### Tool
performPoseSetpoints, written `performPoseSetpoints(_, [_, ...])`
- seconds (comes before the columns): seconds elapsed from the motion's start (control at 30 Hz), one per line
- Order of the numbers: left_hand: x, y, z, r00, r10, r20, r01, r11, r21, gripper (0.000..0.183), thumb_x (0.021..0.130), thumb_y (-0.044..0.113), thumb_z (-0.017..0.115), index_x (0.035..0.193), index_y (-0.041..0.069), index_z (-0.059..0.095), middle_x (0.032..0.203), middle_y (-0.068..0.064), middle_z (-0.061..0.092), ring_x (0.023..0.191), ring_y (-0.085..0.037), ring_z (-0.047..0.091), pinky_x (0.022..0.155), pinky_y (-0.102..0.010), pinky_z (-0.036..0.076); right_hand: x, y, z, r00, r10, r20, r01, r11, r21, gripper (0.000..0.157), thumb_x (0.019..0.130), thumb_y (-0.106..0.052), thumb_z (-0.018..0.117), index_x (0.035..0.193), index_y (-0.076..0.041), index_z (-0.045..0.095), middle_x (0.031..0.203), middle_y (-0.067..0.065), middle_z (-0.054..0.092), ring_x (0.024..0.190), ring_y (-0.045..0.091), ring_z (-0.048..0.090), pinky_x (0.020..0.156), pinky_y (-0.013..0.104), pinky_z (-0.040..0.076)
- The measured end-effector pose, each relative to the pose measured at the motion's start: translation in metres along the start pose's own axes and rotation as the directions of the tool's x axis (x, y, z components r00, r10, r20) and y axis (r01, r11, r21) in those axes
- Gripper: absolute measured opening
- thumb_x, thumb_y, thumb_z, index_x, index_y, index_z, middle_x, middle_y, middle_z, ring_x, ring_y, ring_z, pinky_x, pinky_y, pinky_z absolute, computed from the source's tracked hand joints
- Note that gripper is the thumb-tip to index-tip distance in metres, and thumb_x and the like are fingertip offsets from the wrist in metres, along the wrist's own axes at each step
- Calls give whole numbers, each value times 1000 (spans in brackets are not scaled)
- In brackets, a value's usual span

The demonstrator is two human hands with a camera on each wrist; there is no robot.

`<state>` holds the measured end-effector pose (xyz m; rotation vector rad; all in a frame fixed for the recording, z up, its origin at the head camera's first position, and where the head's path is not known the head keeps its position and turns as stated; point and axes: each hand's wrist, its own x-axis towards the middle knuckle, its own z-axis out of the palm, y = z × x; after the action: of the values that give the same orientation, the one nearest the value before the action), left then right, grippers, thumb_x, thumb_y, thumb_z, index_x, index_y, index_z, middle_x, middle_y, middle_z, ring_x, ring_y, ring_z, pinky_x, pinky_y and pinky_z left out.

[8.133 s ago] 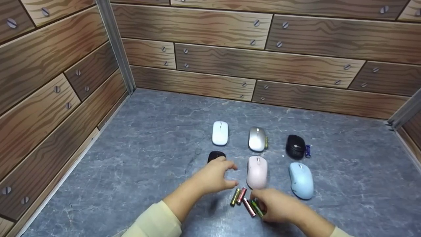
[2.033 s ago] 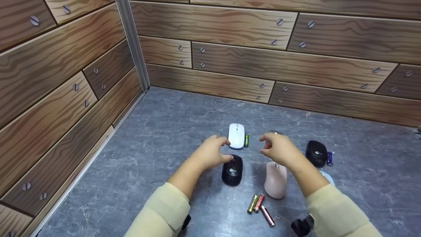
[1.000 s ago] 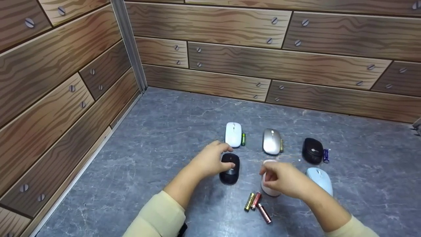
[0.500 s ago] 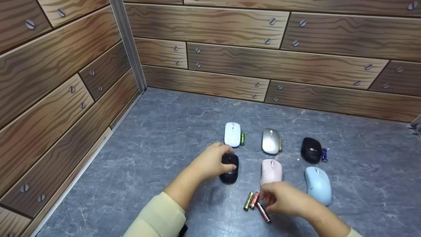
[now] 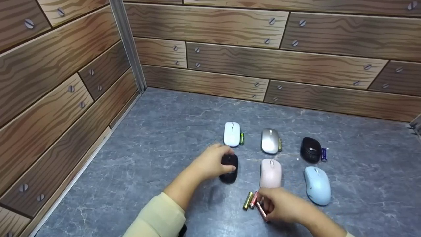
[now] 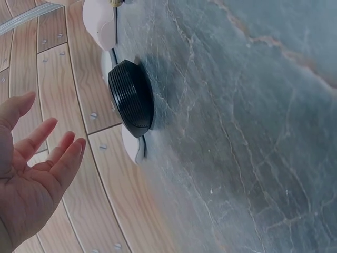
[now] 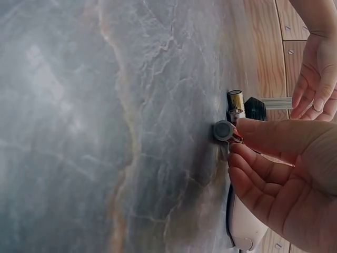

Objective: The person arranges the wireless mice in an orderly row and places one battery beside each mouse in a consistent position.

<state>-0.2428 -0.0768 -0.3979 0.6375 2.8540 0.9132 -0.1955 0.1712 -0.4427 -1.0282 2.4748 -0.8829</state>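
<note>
My right hand (image 5: 283, 204) pinches a red battery (image 5: 261, 211) between thumb and fingers, low over the grey tabletop. In the right wrist view that battery (image 7: 223, 130) shows end-on at the thumb tip. Beside it lie another red battery (image 5: 253, 200) and a gold one (image 5: 248, 200). The pink mouse (image 5: 271, 174) is just beyond this hand. My left hand (image 5: 210, 162) hovers above a black mouse (image 5: 229, 177), partly covering it in the head view. With fingers loosely spread and holding nothing, the left hand (image 6: 37, 176) appears apart from the black mouse (image 6: 130, 97) in the left wrist view.
A white mouse (image 5: 232, 134) has a green battery (image 5: 242, 139) at its right side. Similarly, a silver mouse (image 5: 270, 141) and a second black mouse (image 5: 310, 149) have batteries alongside. A light blue mouse (image 5: 317, 186) lies right of the pink one. Wood-patterned walls (image 5: 204, 77) enclose the tabletop.
The green battery has gone from the front group to beside the white mouse. My right hand has come back from the far mice and taken hold of a red battery. The left hand stays nearly still.
</note>
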Motion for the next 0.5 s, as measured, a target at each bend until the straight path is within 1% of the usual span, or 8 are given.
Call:
performPoseSetpoints(0.23, [-2, 1, 3, 1000, -7, 30, 7, 1000, -16, 39, 77, 30, 71, 110, 11, 60, 110, -8, 57, 102, -20, 54, 91, -36, 43, -2, -2, 4, 1000, -3, 4, 3, 1000, -13, 44, 55, 5, 72, 92, -11, 54, 64, -5, 53, 58, 1, 49, 50, 19, 43])
performPoseSetpoints(0.5, [-3, 1, 5, 999, -14, 35, 15, 1000, -20, 40, 76, 30, 71, 110, 12, 61, 110, -7, 57, 100, -19, 54, 90, -36, 43, -4, -5, 10, 999, 13, 35, -11, 998, -68, 50, 54, 3, 76, 94, -15, 54, 63, -7, 51, 54, -1, 44, 47, 18, 41])
